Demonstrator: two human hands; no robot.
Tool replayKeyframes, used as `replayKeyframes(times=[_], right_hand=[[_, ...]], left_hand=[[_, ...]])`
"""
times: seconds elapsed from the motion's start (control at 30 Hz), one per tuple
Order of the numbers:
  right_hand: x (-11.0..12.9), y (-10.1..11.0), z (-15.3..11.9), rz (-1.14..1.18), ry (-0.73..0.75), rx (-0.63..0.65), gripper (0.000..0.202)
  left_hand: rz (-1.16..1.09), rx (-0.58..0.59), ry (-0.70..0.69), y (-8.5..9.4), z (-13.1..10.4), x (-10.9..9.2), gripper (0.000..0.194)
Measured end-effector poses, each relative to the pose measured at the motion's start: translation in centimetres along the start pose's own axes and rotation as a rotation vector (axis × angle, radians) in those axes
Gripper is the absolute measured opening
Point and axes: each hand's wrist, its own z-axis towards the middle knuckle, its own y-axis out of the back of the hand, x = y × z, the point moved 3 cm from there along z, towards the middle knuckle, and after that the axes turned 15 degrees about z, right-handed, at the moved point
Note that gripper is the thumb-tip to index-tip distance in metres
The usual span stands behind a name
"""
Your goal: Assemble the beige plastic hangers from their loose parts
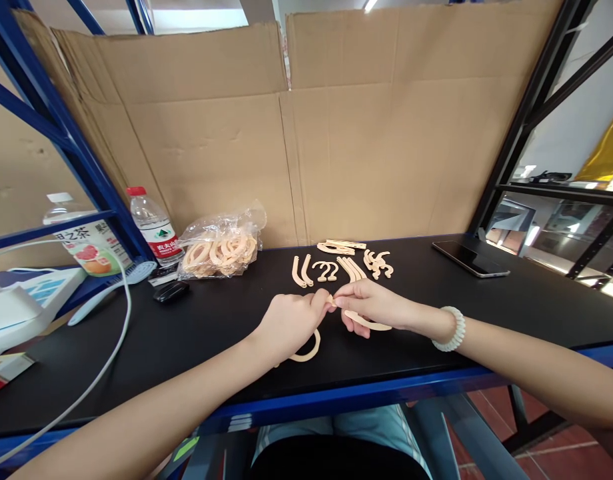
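Observation:
My left hand (292,321) is closed, its thumb and finger pinching a small pale wooden piece (331,301). The fingertips of my right hand (369,303) meet the same piece from the other side. A curved wooden strip (369,323) also lies in my right hand, under its palm. Below my left hand a curved wooden piece (311,350) rests on the black table, partly hidden by that hand. Behind the hands lie curved strips (302,272), hook-shaped pieces (326,271), more strips (351,268), small curled pieces (378,263) and a flat stack (340,247).
A plastic bag of wooden pieces (219,250), a red-capped bottle (156,230) and a black object (171,291) stand or lie at the left. A white cable (121,327) crosses the table's left side. A phone (469,259) lies at the right, before a cardboard wall (386,160).

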Motion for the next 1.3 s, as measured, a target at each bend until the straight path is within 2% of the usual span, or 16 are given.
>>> replayKeyframes(times=[0.1, 0.2, 0.4, 0.73, 1.03, 1.1, 1.17, 1.23, 1.3], right_hand=[[0.0, -0.2, -0.2, -0.005, -0.058, -0.034, 0.021], [0.2, -0.4, -0.3, -0.070, -0.076, -0.074, 0.019], [0.8, -0.9, -0.6, -0.136, -0.055, -0.109, 0.021], [1.3, -1.3, -1.2, -0.221, 0.018, -0.170, 0.018], [0.9, -1.4, -1.1, -0.174, 0.030, -0.193, 0.019], [0.7, -1.4, -1.0, -0.154, 0.045, -0.185, 0.021], [0.7, -1.0, -0.8, -0.083, 0.047, -0.165, 0.024], [1.0, -0.3, -0.7, 0.031, 0.053, -0.137, 0.028], [1.9, 1.1, -0.8, 0.145, 0.101, -0.138, 0.031]], left_hand=[[0.101, 0.081, -0.105, 0.3, -0.1, -0.5, 0.018], [0.116, 0.113, -0.127, 0.2, -0.2, -0.8, 0.024], [0.080, 0.088, -0.093, 0.2, -0.4, -0.8, 0.029], [0.068, 0.115, -0.035, 0.6, -0.4, -0.9, 0.032], [0.033, 0.159, -0.005, 0.6, -0.3, -0.9, 0.029], [-0.018, 0.142, 0.023, 0.4, -0.2, -0.5, 0.023], [-0.148, 0.089, 0.051, 0.4, -0.1, 0.2, 0.026], [-0.359, 0.026, 0.096, 0.4, 0.0, 1.1, 0.033], [-0.603, 0.014, 0.172, 0.1, 0.0, 1.8, 0.037]])
